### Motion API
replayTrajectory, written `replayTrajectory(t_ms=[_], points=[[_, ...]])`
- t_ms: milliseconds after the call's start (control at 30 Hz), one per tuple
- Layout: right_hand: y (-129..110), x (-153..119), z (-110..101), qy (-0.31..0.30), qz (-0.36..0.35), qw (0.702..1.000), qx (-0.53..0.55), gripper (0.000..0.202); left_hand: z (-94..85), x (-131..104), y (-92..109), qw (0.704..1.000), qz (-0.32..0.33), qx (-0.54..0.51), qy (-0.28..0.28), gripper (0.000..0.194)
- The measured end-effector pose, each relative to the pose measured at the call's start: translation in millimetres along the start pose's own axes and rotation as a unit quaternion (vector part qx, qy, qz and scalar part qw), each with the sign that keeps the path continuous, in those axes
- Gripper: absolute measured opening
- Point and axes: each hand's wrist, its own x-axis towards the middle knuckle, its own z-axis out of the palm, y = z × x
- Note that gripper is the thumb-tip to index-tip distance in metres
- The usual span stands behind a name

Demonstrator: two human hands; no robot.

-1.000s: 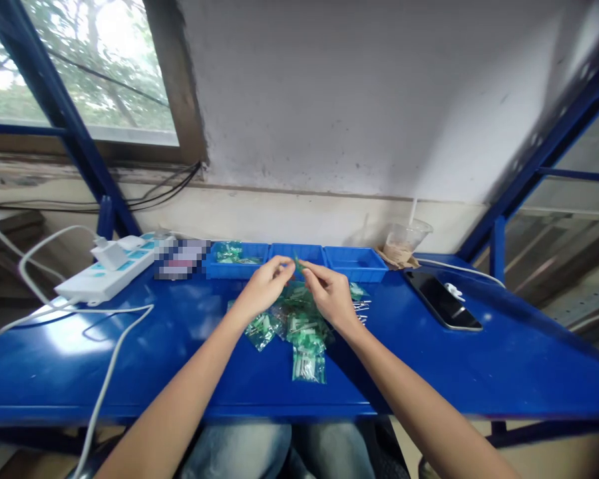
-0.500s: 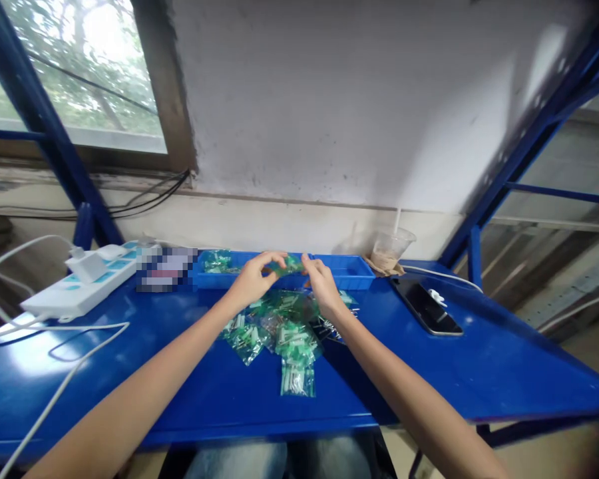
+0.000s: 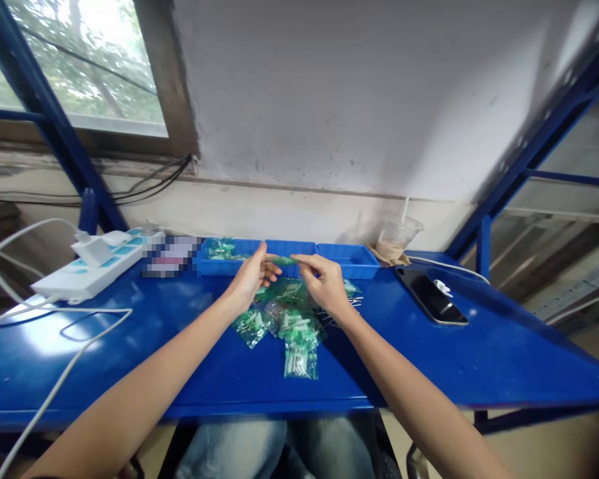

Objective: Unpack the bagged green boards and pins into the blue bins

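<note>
A small green plastic packet (image 3: 283, 261) is held up between my hands, seen nearly edge-on above the pile. My right hand (image 3: 325, 281) pinches its right end between thumb and fingers. At its left end is my left hand (image 3: 252, 278), thumb pointing up and fingers curled; the exact contact there is partly hidden. Below lies a heap of clear-and-green packets (image 3: 297, 326) with white and green stick-like pieces inside. Several loose thin metal-looking pieces (image 3: 352, 303) lie beside my right wrist.
Behind my hands stand blue trays (image 3: 349, 259), the left one holding more packets (image 3: 220, 247). A white power strip (image 3: 80, 276) and its cable (image 3: 87, 352) lie left. On the right are a phone (image 3: 432, 299), white earphones (image 3: 442, 287) and a plastic cup with a straw (image 3: 395, 239).
The packet has turned from showing its face to nearly edge-on. My left thumb has lifted upright, and my right hand has turned so its fingers point left. The view has shifted slightly.
</note>
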Motion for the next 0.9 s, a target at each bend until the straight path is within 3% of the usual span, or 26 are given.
replayTrajectory(t_ms=[100, 167, 267, 333, 467, 567, 733, 800, 900], points=[[-2.2, 1.4, -2.0, -0.010, -0.057, 0.998, -0.023, 0.030, 0.0, -1.6, 2.8, 0.999, 0.021, -0.024, -0.015, 0.029], [-2.2, 1.7, -1.1, 0.001, -0.046, 0.999, -0.023, 0.032, -1.5, -0.2, 1.7, 0.998, 0.062, -0.005, -0.004, 0.036], [-0.2, 2.1, 1.6, 0.013, 0.030, 0.999, -0.019, 0.024, -4.1, 3.4, -2.5, 0.989, 0.136, 0.040, 0.037, 0.038], [1.0, 2.9, 2.9, -0.017, 0.092, 0.996, 0.013, 0.028, -4.8, 4.8, -4.5, 0.979, 0.183, 0.072, 0.050, 0.030], [-0.7, 6.0, 3.0, -0.093, 0.207, 0.958, 0.178, 0.053, -3.2, 3.2, -4.0, 0.945, 0.290, 0.149, 0.010, 0.011], [-2.8, 7.5, 2.7, -0.073, 0.230, 0.942, 0.234, 0.045, -1.4, -0.6, -2.6, 0.914, 0.341, 0.220, 0.003, 0.006], [0.3, 5.2, 6.2, -0.010, 0.192, 0.955, 0.228, 0.020, -0.7, -5.1, -2.5, 0.871, 0.355, 0.336, 0.040, 0.018], [1.8, 3.2, 7.3, 0.001, 0.161, 0.967, 0.196, 0.018, -1.2, -4.4, -3.1, 0.888, 0.321, 0.326, 0.043, 0.018], [1.1, 0.5, 6.3, 0.011, 0.092, 0.989, 0.113, 0.020, -2.3, -1.3, -4.2, 0.954, 0.197, 0.227, 0.021, 0.040]])
